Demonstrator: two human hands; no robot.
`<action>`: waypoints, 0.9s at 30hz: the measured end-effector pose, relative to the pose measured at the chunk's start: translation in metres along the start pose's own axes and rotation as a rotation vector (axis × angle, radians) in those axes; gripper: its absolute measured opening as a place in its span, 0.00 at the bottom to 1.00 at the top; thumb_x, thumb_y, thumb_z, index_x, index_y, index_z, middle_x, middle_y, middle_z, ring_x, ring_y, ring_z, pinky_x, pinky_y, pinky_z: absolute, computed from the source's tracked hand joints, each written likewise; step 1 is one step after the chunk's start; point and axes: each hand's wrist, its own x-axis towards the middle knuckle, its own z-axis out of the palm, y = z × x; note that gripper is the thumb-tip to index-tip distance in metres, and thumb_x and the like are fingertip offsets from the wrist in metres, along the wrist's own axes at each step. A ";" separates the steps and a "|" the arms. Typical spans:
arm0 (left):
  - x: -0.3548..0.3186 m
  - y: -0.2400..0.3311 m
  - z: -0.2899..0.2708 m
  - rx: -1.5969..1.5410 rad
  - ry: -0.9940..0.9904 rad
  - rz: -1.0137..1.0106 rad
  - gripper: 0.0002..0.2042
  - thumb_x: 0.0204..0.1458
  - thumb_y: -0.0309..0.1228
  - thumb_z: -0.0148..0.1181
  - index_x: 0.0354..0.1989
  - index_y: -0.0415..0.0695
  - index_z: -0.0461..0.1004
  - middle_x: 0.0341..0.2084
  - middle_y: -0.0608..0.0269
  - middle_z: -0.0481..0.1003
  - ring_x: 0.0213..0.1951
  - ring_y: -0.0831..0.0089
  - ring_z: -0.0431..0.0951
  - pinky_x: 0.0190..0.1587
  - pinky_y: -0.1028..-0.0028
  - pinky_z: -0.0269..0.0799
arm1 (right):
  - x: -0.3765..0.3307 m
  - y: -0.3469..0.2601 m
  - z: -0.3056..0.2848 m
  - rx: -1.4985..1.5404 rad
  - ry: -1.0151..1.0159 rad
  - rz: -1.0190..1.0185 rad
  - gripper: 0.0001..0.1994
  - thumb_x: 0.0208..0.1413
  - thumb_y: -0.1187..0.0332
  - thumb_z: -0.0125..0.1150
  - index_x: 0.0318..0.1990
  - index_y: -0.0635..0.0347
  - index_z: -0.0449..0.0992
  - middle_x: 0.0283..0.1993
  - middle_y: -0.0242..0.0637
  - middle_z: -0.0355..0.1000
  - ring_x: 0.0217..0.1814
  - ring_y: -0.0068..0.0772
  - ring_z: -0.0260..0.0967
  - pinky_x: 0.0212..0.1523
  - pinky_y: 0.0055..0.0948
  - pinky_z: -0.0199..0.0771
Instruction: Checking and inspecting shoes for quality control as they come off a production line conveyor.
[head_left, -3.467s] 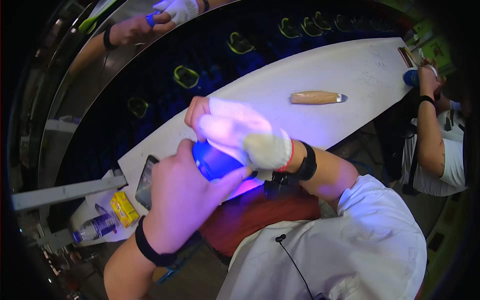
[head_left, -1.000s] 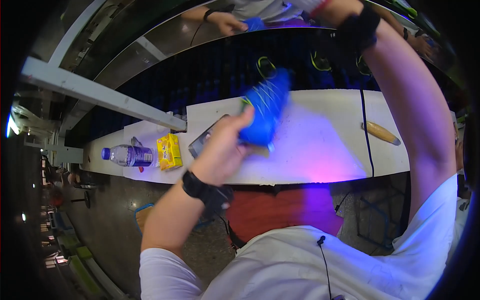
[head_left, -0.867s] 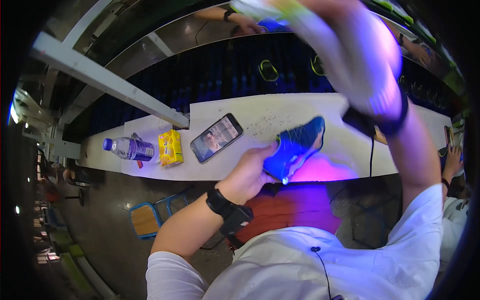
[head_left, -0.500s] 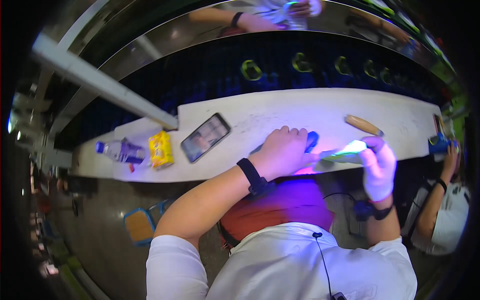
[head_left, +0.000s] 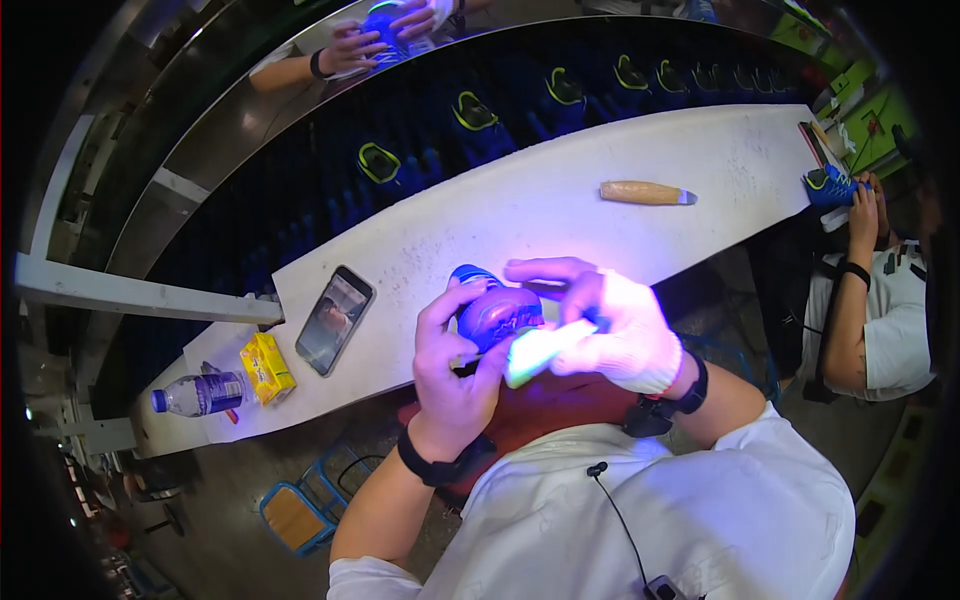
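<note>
Now the left hand has its grip closed around a blue shoe, held up just above the near edge of the white surface. Beside it, the gloved right hand holds a pale glowing tool against the shoe. Farther on the surface lie a phone, a yellow box, a water bottle and a wooden-handled knife.

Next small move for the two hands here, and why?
Probably draw the glowing tool in the gloved right hand a little further along the blue shoe: the left hand already cups the shoe close, and the tool's lit end lies against it.
</note>
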 end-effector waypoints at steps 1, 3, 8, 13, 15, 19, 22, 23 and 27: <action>-0.002 0.005 -0.005 0.058 -0.021 0.023 0.18 0.53 0.15 0.68 0.47 0.42 0.68 0.59 0.34 0.75 0.64 0.37 0.76 0.72 0.46 0.66 | 0.002 0.003 0.006 0.129 -0.004 0.023 0.15 0.53 0.73 0.80 0.39 0.61 0.75 0.73 0.66 0.66 0.75 0.55 0.68 0.70 0.51 0.74; -0.008 0.020 -0.019 0.106 -0.106 -0.004 0.18 0.52 0.15 0.68 0.47 0.42 0.68 0.62 0.31 0.73 0.65 0.35 0.75 0.71 0.45 0.68 | -0.001 0.010 0.019 0.350 -0.001 0.057 0.12 0.56 0.75 0.76 0.41 0.60 0.75 0.73 0.65 0.66 0.76 0.57 0.67 0.72 0.51 0.71; -0.038 0.045 -0.013 -0.142 -0.038 -0.227 0.14 0.63 0.22 0.63 0.51 0.40 0.64 0.70 0.20 0.64 0.74 0.35 0.64 0.75 0.46 0.57 | -0.012 0.029 0.040 0.146 0.081 -0.126 0.14 0.56 0.74 0.77 0.41 0.56 0.73 0.70 0.64 0.70 0.78 0.59 0.65 0.82 0.59 0.49; -0.059 0.051 0.019 -0.280 0.237 -0.298 0.20 0.66 0.38 0.67 0.47 0.42 0.60 0.70 0.20 0.63 0.77 0.37 0.58 0.78 0.48 0.46 | -0.020 0.042 0.048 0.075 0.080 -0.246 0.17 0.57 0.69 0.78 0.42 0.52 0.70 0.67 0.62 0.73 0.75 0.59 0.68 0.83 0.66 0.41; -0.062 0.052 0.022 -0.284 0.251 -0.323 0.22 0.65 0.40 0.69 0.46 0.42 0.59 0.69 0.20 0.64 0.77 0.36 0.59 0.78 0.46 0.46 | -0.021 0.045 0.048 0.056 0.071 -0.255 0.17 0.57 0.68 0.78 0.42 0.52 0.70 0.67 0.62 0.74 0.75 0.59 0.69 0.82 0.67 0.42; -0.067 0.051 0.017 -0.248 0.245 -0.282 0.23 0.64 0.39 0.71 0.45 0.42 0.58 0.66 0.21 0.68 0.76 0.34 0.60 0.78 0.43 0.46 | -0.026 0.047 0.047 -0.025 0.046 -0.287 0.18 0.56 0.68 0.80 0.42 0.52 0.70 0.66 0.60 0.75 0.75 0.60 0.69 0.81 0.68 0.46; -0.073 0.049 0.015 -0.237 0.251 -0.253 0.22 0.63 0.36 0.71 0.45 0.43 0.58 0.64 0.23 0.71 0.75 0.32 0.61 0.78 0.40 0.46 | -0.029 0.047 0.048 -0.089 0.039 -0.299 0.19 0.54 0.69 0.81 0.42 0.52 0.71 0.65 0.56 0.76 0.74 0.60 0.70 0.80 0.67 0.50; -0.075 0.049 0.015 -0.236 0.252 -0.249 0.22 0.63 0.36 0.71 0.45 0.43 0.58 0.64 0.23 0.71 0.75 0.32 0.61 0.78 0.39 0.46 | -0.030 0.047 0.048 -0.076 0.036 -0.329 0.19 0.54 0.69 0.81 0.42 0.52 0.71 0.65 0.56 0.76 0.74 0.60 0.70 0.80 0.67 0.50; -0.070 0.054 0.005 -0.249 0.244 -0.314 0.24 0.58 0.33 0.76 0.47 0.43 0.60 0.60 0.29 0.75 0.71 0.36 0.68 0.76 0.41 0.53 | -0.027 0.048 0.048 0.006 0.026 -0.247 0.17 0.52 0.71 0.81 0.41 0.53 0.74 0.64 0.49 0.78 0.71 0.55 0.73 0.78 0.60 0.60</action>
